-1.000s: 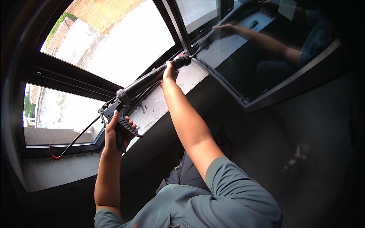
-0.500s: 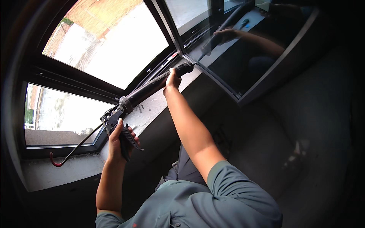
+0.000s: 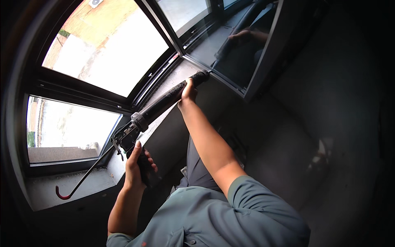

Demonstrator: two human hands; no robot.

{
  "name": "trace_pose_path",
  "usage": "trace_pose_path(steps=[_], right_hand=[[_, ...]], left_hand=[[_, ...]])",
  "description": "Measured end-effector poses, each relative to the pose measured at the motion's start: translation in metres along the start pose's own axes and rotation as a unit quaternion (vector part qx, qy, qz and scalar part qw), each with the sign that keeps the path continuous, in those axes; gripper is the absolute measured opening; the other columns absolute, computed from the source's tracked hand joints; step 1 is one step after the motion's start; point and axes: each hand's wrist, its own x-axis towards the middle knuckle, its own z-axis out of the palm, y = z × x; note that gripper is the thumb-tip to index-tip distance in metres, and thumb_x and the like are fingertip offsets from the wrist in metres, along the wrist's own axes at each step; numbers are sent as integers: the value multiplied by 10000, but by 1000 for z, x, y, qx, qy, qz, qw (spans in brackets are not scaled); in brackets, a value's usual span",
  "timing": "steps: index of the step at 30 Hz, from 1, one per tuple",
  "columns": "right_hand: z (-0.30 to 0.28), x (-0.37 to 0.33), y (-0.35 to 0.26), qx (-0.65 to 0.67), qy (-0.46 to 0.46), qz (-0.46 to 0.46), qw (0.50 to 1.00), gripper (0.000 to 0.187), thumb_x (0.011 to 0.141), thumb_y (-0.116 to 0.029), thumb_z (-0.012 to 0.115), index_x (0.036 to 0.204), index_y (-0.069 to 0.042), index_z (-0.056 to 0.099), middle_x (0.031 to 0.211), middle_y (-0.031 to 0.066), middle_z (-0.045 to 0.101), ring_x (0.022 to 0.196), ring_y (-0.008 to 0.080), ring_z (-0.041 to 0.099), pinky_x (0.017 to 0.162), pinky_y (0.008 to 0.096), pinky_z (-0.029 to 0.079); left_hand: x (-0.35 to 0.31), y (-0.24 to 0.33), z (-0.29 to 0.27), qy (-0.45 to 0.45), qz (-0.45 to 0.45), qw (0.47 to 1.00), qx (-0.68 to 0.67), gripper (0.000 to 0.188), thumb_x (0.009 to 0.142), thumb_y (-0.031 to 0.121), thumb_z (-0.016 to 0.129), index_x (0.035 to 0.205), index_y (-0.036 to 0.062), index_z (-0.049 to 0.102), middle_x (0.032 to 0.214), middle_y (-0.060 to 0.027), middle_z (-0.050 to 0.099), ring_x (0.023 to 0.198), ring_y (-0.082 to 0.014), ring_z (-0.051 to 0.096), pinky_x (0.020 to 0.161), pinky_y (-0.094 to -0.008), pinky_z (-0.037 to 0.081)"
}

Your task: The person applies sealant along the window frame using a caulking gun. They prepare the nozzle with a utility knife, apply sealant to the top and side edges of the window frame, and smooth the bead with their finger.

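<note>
The left hand (image 3: 134, 164) wraps the caulking gun (image 3: 138, 120) handle (image 3: 145, 168), the right hand (image 3: 188, 92) clasps its barrel (image 3: 166, 101); I'd steady the nozzle (image 3: 209, 71) beyond and squeeze evenly.

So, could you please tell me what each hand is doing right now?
Left hand: closed around the black handle of the caulking gun.
Right hand: closed around its black barrel.

No legible text, possible lettering (image 3: 176, 89) on tube (image 3: 159, 106), blurred
</note>
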Motion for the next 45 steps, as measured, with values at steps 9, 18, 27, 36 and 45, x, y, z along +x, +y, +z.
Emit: trace_pose_path(steps=[9,18,27,36,45], right_hand=[[-45,-5,-13,24,-15,-20,999,433,847,-380,673,1073,-19,590,977,111,628,759,266,674,711,405,584],[-83,-34,-41,30,-34,-2,999,462,886,-344,677,1212,-45,546,977,84,589,789,246,656,735,417,603],[-97,-52,-58,52,-3,-21,998,378,888,-358,650,1011,-29,511,792,132,603,647,308,659,620,445,606],[-113,-53,-64,56,10,-25,998,392,891,-378,641,970,-19,505,790,138,603,647,310,657,609,438,604],[-111,-51,-64,76,18,-39,996,423,880,-414,606,983,-20,496,815,138,584,674,312,651,632,445,595]], left_hand=[[-26,-24,4,-5,-22,1000,-1,456,972,535,675,806,129,552,679,-2,525,519,-122,521,485,-287,459],[-44,-44,1,-43,-34,998,2,472,965,532,687,787,121,538,656,-15,517,471,-136,493,459,-294,424],[-55,-51,4,-38,-57,997,40,490,1032,550,556,774,137,502,633,-14,464,482,-137,462,445,-299,379],[-59,-49,3,-40,-71,995,51,488,1015,569,577,799,135,524,642,-12,468,496,-144,466,468,-302,401],[-47,-45,-8,-190,-5,977,-99,937,983,778,382,1467,-22,443,662,-15,434,475,-123,420,428,-270,349]])
